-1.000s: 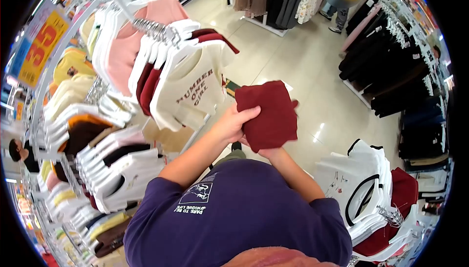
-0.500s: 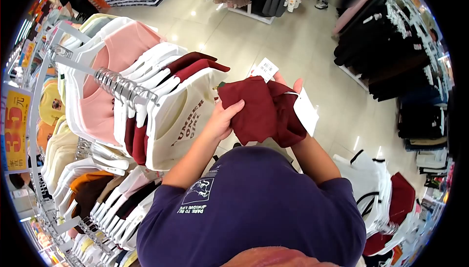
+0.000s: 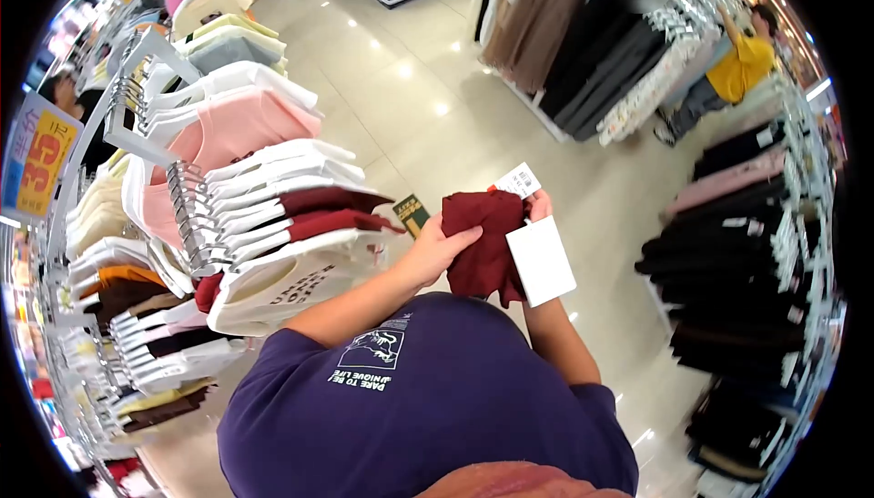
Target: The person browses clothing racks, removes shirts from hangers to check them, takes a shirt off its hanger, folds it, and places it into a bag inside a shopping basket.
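Note:
A bundled dark red garment [image 3: 484, 243] is held between both hands in front of my chest. My left hand [image 3: 435, 250] grips its left side, with the thumb lying across the front. Behind its right side, my right hand [image 3: 539, 207] holds the cloth, fingertips showing at the top and the rest hidden by cloth and tags. A blank white tag [image 3: 541, 261] hangs over the right side. At the upper right corner sticks out a small white price label [image 3: 521, 181] with barcode print. By my left fingers is a dark green tag [image 3: 411, 216].
To the left stands a metal rack [image 3: 146, 143] of tops on white hangers, with an orange price sign [image 3: 41, 166]. Trousers hang on a rack [image 3: 583, 52] ahead, black clothes [image 3: 728, 252] on the right. A person in a yellow top [image 3: 742, 66] stands at the far right.
The view has turned right, and the trouser rack and the person in yellow show more. The garment is more tightly bundled, the blank tag faces up, and the green tag shows fully.

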A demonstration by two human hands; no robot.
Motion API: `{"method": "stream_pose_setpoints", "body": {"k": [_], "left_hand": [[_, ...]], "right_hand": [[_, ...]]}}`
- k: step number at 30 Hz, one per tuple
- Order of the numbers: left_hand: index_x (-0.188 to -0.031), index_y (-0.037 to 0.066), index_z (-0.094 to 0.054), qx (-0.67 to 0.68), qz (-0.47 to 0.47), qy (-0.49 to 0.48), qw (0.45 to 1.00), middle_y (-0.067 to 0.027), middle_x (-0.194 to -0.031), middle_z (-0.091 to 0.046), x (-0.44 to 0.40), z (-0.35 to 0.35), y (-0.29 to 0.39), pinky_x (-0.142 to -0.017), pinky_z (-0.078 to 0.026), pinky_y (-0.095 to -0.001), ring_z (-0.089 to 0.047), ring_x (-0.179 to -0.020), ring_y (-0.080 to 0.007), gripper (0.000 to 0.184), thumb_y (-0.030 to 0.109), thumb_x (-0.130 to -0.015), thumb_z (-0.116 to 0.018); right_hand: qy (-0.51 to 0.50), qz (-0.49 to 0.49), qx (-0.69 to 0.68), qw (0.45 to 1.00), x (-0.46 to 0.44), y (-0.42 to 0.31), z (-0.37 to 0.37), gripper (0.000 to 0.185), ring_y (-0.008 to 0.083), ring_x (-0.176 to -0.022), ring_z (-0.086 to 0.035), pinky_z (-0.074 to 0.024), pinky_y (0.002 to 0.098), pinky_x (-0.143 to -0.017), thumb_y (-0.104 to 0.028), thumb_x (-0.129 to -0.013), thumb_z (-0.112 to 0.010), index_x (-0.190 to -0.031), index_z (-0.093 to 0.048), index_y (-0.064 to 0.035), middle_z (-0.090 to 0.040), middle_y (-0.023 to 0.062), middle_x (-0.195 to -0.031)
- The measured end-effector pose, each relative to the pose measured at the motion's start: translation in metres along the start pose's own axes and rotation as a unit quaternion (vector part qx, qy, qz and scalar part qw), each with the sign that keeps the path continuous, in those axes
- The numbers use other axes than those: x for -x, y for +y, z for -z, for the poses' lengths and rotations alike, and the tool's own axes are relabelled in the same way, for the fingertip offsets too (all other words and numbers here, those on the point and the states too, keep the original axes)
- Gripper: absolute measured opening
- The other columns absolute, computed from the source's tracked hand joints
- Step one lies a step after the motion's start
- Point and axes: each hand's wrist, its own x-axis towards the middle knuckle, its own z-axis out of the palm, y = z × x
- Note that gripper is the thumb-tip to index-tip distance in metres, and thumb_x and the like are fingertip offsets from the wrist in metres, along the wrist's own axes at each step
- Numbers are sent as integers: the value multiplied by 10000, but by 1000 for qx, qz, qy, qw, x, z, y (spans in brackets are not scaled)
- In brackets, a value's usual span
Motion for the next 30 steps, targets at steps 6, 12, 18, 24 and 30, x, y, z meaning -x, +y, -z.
{"method": "stream_pose_setpoints", "body": {"k": [6,12,18,24,30], "left_hand": [[-1344,11,-528,-35,-90,111,989,-82,-1269,-634,-85,-36,-19,-1007,-483,-329,-601,-1157,-172,406,50,-954,-635],[-1378,38,-476,29,-152,253,955,-80,-1315,-592,-138,-5,-17,-1027,-465,-334,-575,-1196,-181,425,43,-970,-593],[-1452,50,-412,69,-149,323,932,-92,-1391,-537,-166,38,21,-1048,-442,-353,-529,-1269,-205,468,134,-1015,-557],[-1526,115,-337,185,-154,274,931,-69,-1480,-452,-212,76,71,-1142,-357,-404,-425,-1385,-213,546,418,-1076,-398],[-1522,117,-369,230,-146,299,915,-54,-1475,-470,-241,128,123,-1090,-399,-413,-436,-1361,-201,499,346,-1078,-344]], "right_hand": [[-9,46,94,994,-107,12,54,502,196,-1108,-598,-488,328,-964,-296,-1080,-438,-1448,-395,43,-571,145,-1293],[-128,88,306,939,-176,57,18,615,338,-1280,-483,-369,406,-1093,-280,-1049,-462,-1535,-259,36,-473,221,-1414],[-250,18,347,904,-234,103,-27,779,400,-1377,-384,-306,429,-1146,-378,-1030,-495,-1559,-136,66,-356,284,-1499],[-359,-76,335,868,-323,136,-54,825,358,-1395,-377,-298,403,-1158,-360,-1025,-516,-1560,-75,87,-336,295,-1512],[-398,-250,169,866,-391,144,-102,808,272,-1364,-415,-331,360,-1140,-364,-1061,-457,-1593,34,-5,-352,178,-1535]]}}
